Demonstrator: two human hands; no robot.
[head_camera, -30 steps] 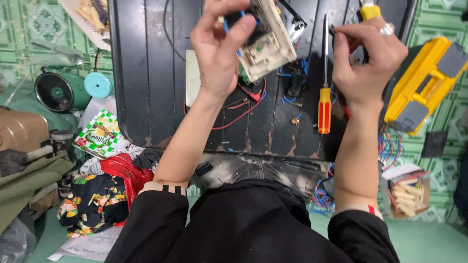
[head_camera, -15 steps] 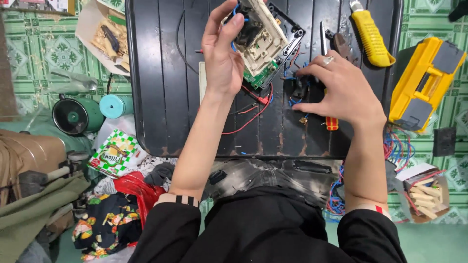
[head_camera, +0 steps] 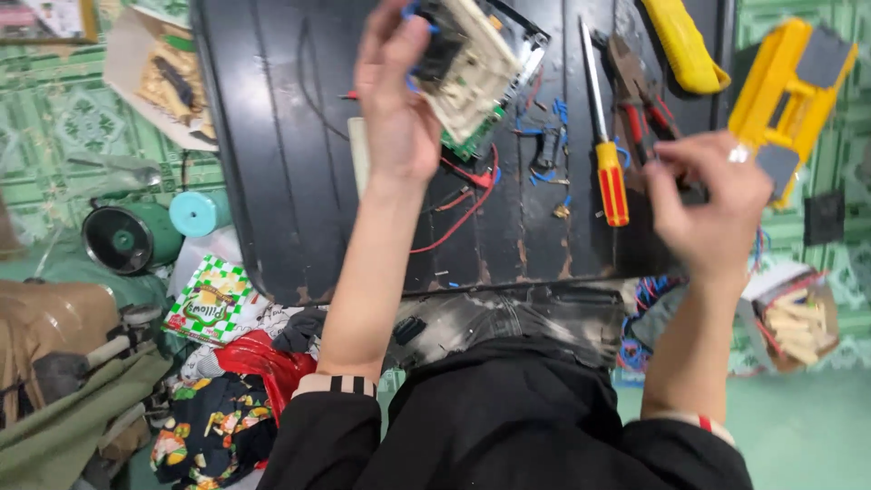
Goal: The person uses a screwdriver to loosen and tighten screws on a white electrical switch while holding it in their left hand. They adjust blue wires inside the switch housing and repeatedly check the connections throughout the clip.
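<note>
Left hand point(head_camera: 395, 100) clamped on the cream switch module point(head_camera: 472, 68) above the far tabletop point(head_camera: 272, 136), right hand point(head_camera: 712, 204) pinched shut on a small dark part; keep module steady, wires slack.

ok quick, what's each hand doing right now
left hand: closed on a beige electrical unit with a green circuit board.
right hand: pinching something small and dark, cannot tell what.

Cream circuit module point(head_camera: 467, 68) with green board edge, tilted, held above the black tray's top
</note>
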